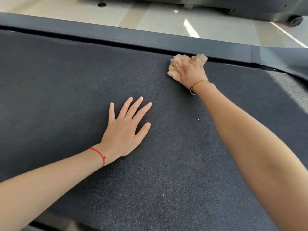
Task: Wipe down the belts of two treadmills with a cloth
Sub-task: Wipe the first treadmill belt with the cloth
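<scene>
- While the cloth lies bunched at the far edge of the belt, it is gripped by the right hand, fingers curled into it and pressing it down.
- The cloth is set just beside the side rail, touching or nearly touching it.
- The left hand is laid flat on the belt near its middle, fingers straight and spread, nothing held.
- A red string is worn on the left wrist, a gold bracelet on the right.
- Pale floor is seen beyond the rail.

Glossy pale floor — streaked with light.
</scene>
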